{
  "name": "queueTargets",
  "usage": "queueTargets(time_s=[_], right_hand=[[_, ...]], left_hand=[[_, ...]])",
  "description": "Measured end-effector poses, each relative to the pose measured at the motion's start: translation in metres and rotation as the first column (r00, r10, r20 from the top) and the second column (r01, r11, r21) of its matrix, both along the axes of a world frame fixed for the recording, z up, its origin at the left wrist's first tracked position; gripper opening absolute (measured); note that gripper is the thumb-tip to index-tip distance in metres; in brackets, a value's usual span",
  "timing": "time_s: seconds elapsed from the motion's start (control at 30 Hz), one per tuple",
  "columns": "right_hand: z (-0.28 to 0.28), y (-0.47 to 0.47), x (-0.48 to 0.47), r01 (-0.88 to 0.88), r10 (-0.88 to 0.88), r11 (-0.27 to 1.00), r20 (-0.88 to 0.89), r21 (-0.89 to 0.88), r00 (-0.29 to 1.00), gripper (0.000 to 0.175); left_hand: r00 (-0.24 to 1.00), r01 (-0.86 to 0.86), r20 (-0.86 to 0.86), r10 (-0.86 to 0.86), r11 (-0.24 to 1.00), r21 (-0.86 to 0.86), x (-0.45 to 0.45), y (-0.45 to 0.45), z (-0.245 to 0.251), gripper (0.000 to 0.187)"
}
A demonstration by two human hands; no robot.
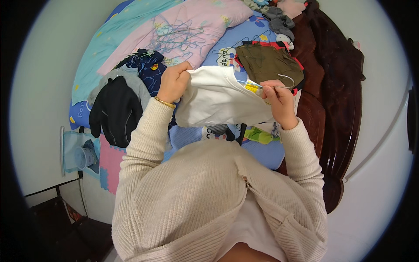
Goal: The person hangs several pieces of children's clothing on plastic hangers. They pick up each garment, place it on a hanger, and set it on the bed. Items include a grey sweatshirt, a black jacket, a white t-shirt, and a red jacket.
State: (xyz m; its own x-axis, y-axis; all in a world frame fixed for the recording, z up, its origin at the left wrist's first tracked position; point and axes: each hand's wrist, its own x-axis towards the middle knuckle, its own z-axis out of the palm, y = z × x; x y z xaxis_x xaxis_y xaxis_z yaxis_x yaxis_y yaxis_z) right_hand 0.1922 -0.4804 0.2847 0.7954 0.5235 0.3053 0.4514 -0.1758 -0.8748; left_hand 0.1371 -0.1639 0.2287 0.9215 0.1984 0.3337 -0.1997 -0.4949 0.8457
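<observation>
A white garment (219, 98) hangs stretched between my hands above the bed. My left hand (175, 82) grips its upper left edge in closed fingers. With fingers and thumb, my right hand (278, 100) pinches a thin wire clothes hanger (248, 83), whose curved hook sticks out past the fingers to the right. The hanger's blue part runs left to the garment's neck opening, and whatever lies inside the cloth is hidden. Whether the right fingers also hold cloth, I cannot tell.
Tangled wire hangers (178, 36) lie on a pink quilt (209, 13). A black jacket (116, 111) rests on the left among other clothes. Olive-brown clothing (268, 62) lies on the right, near the dark wooden headboard (340, 98). A green garment (260, 135) lies close to me.
</observation>
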Motion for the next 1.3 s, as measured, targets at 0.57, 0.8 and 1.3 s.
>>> queueTargets(time_s=[0.57,0.8,1.3], right_hand=[[-0.032,0.031,-0.013,-0.099,0.121,0.987,0.177,-0.130,0.977,0.028],[-0.085,-0.003,-0.018,-0.106,0.050,0.977,-0.285,-0.185,0.957,0.015],[-0.219,-0.079,-0.084,-0.087,-0.197,0.902,-0.585,-0.422,0.787,0.024]], left_hand=[[0.920,-0.254,-0.268,0.286,0.956,0.147,-0.143,0.038,0.059,0.017],[0.378,-0.644,0.060,0.924,0.216,0.734,-0.204,0.143,0.142,0.026],[0.724,-0.411,0.113,0.681,0.294,0.863,0.073,0.253,-0.110,0.061]])
